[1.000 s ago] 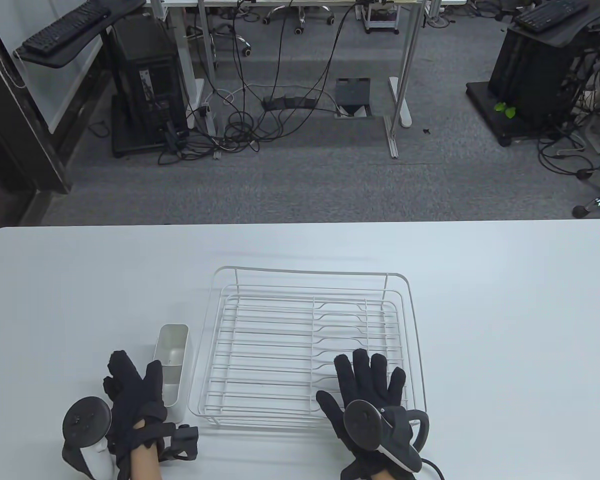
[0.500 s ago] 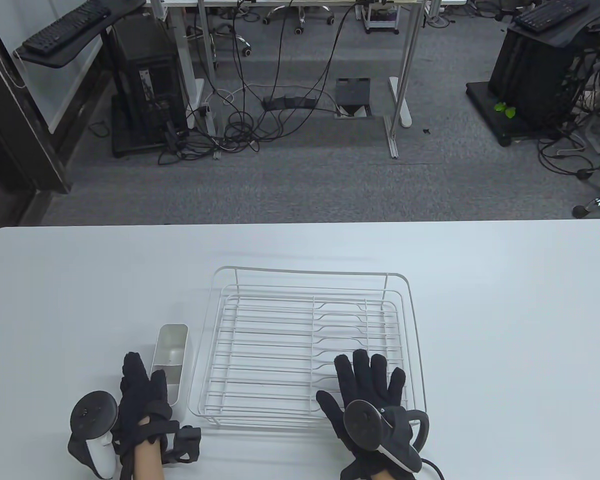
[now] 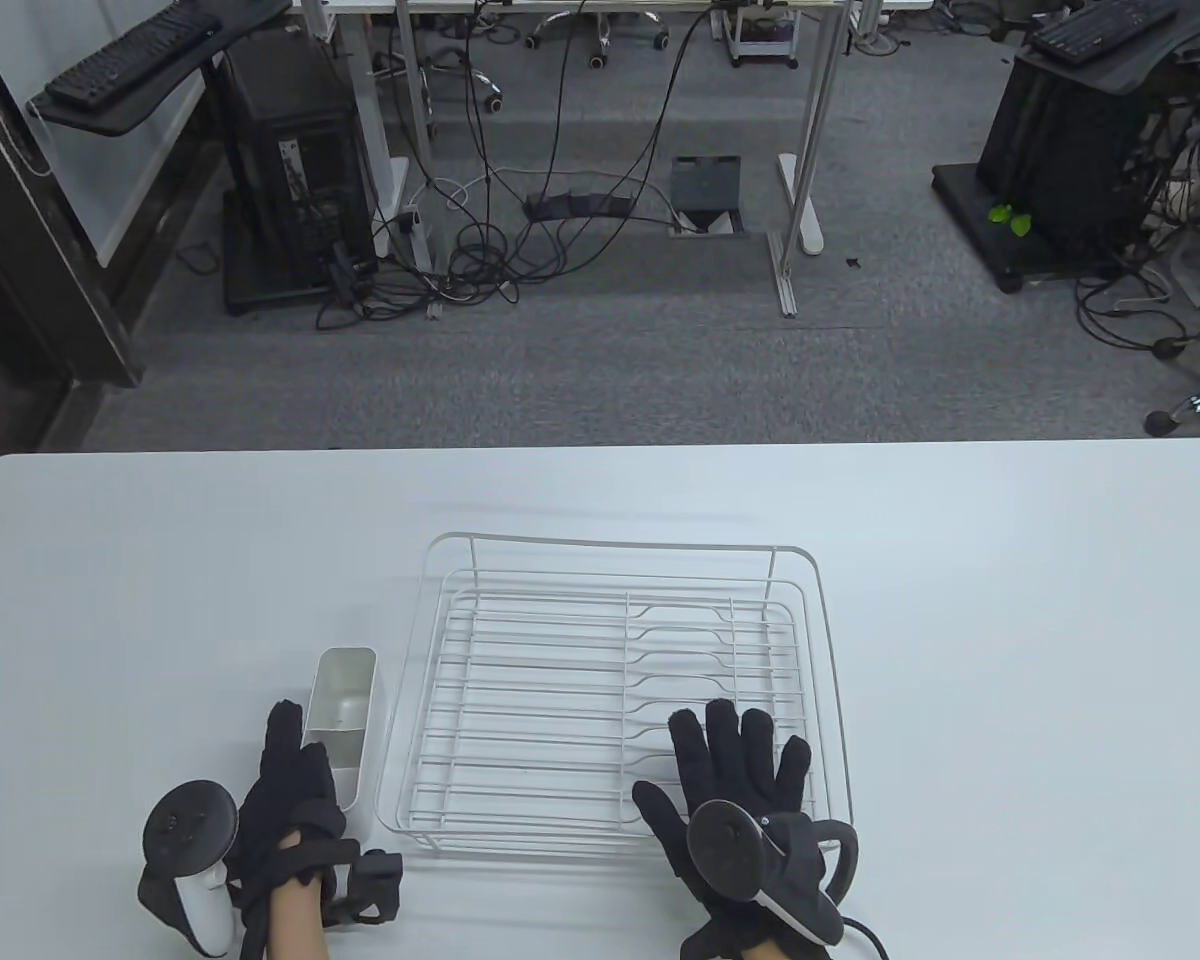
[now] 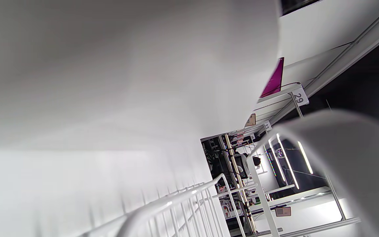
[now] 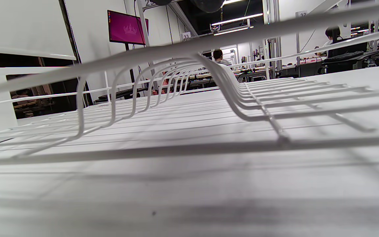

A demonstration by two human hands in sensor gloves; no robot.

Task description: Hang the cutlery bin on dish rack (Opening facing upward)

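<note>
Cutlery bin (image 3: 342,722), a white plastic container with its opening upward, is seen standing on the white table (image 3: 1010,620) just outside the left side of the dish rack (image 3: 820,640), near the rack's front left corner. The left hand (image 3: 285,800) is placed at the bin's near end, with the gloved fingers (image 3: 282,735) stretched along the bin's left wall and lying against it; whether the bin is actually gripped cannot be told, since the thumb side is hidden. A white tracker (image 3: 188,850) is strapped to the back of that hand.

In the left wrist view, most of the frame is filled by a blurred white surface very close to the lens, and the rack's white wire rim (image 4: 176,200) is seen beside it.

The right hand (image 3: 735,790) is laid flat, fingers spread wide, on the wires at the rack's near right part, and nothing is held by it. A dark tracker (image 3: 725,840) is carried on its back.

The rack itself is set on the table at the middle, well apart from the far edge. In the right wrist view the rack's wires (image 5: 229,82) are seen from low down, curving up from its floor.
</note>
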